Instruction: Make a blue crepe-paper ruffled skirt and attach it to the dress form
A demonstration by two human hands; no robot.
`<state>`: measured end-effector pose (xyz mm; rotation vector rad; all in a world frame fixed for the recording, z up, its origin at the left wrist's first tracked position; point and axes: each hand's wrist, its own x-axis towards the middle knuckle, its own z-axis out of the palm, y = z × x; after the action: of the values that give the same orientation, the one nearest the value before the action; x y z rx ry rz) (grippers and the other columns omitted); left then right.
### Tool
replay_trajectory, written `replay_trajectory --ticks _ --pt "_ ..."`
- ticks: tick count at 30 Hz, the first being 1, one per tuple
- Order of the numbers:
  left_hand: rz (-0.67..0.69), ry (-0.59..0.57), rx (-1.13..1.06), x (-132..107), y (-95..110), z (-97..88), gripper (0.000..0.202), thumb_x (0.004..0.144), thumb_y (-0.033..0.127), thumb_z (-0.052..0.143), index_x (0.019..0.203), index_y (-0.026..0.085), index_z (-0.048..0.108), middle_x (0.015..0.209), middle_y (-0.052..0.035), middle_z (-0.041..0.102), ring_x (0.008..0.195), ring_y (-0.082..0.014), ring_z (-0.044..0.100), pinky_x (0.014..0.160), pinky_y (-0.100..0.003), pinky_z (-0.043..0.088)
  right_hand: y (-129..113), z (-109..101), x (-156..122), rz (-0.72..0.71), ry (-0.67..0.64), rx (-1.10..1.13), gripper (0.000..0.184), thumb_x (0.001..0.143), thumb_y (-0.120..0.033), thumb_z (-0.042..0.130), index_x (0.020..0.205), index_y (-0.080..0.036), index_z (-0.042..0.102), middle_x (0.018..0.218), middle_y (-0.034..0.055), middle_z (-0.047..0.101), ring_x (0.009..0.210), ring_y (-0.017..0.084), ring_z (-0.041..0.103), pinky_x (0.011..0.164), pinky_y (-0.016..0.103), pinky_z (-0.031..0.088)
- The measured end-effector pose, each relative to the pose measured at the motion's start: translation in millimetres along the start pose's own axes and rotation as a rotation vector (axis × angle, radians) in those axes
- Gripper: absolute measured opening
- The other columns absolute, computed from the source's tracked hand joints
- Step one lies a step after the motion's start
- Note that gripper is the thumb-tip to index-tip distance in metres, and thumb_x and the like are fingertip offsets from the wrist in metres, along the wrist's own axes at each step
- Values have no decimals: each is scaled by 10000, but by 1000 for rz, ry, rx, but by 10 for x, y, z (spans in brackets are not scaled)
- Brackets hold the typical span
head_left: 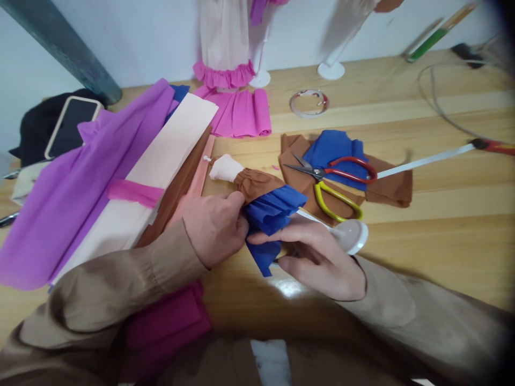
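Observation:
A small dress form (227, 167) lies tilted on the table, its cream top above a gathered brown layer (257, 182) and a pleated blue crepe paper skirt (277, 206). My left hand (215, 228) is closed, thumb and fingers pinching the blue paper at the skirt's lower left side. From the right, my right hand (322, 257) reaches under the skirt with its index finger stretched along the blue paper and its thumb below, by a loose blue end (264, 258). The stand's white round base (354, 236) shows behind my right wrist.
Scissors (330, 185) with red and yellow handles lie on brown and blue paper pieces. Purple (96, 166), cream and brown paper sheets fill the left side, near a phone (74, 126). A tape roll (309, 103), glue gun cable and other dress stands are at the back.

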<state>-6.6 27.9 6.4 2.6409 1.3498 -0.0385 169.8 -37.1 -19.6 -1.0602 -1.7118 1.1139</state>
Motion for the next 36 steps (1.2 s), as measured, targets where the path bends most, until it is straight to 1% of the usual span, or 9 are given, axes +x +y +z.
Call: replay_trajectory --ticks 3,6,14,18,22,25,30,34,36 --pt "14 33 -10 -6 -18 7 111 786 227 479 764 189 581 670 -27 658 613 -189 634 486 -278 278 10 -11 -2 22 -23 -20 372 679 -86 502 922 -229 745 836 33 737 794 189 679 664 280 534" --pt "33 32 -10 -9 -27 17 105 780 230 480 759 192 576 663 -22 655 613 -190 636 487 -280 286 55 13 -53 -26 -8 -48 324 698 -124 528 920 -234 736 835 30 725 763 181 665 697 294 528" --pt "52 -75 -23 11 -6 -5 97 769 224 482 797 185 566 701 -35 676 631 -203 651 492 -280 314 68 43 -52 -60 -49 -92 283 736 -173 563 968 -211 720 870 48 711 820 180 656 752 299 534" --pt "62 -35 -32 4 -27 -15 83 770 233 475 770 192 547 690 -27 661 639 -200 647 504 -283 328 53 26 -41 -64 -37 -54 299 728 -142 561 980 -186 715 930 77 712 825 188 662 667 289 533" --pt "88 -44 -71 7 -34 -7 94 784 231 450 747 195 529 664 -18 642 623 -188 631 527 -285 364 78 30 -59 1 -19 0 245 683 -85 525 780 -203 716 694 18 674 601 141 596 515 246 459" --pt "94 -55 -73 13 -30 -5 97 791 221 444 752 191 528 644 -13 627 618 -181 624 562 -288 395 68 12 -31 14 -27 109 222 672 -57 518 681 -206 683 617 -12 650 561 122 565 529 242 440" --pt "114 -65 -73 5 -35 -4 90 777 235 465 762 186 539 705 -24 642 649 -188 626 554 -281 373 44 -28 11 62 -30 327 176 695 -87 548 658 -208 670 590 -20 629 563 120 543 558 245 427" --pt "140 -55 -108 3 -25 -47 137 788 273 469 756 177 561 709 -30 635 664 -184 617 564 -278 364 74 0 -12 150 79 577 68 709 -220 635 686 -196 694 597 3 613 581 136 526 541 259 387" --pt "120 -101 -122 18 -28 -115 194 790 318 479 687 176 563 675 -29 619 651 -179 600 555 -273 346 76 17 -27 177 146 708 93 706 -274 654 700 -194 701 601 11 606 589 147 525 545 269 390"
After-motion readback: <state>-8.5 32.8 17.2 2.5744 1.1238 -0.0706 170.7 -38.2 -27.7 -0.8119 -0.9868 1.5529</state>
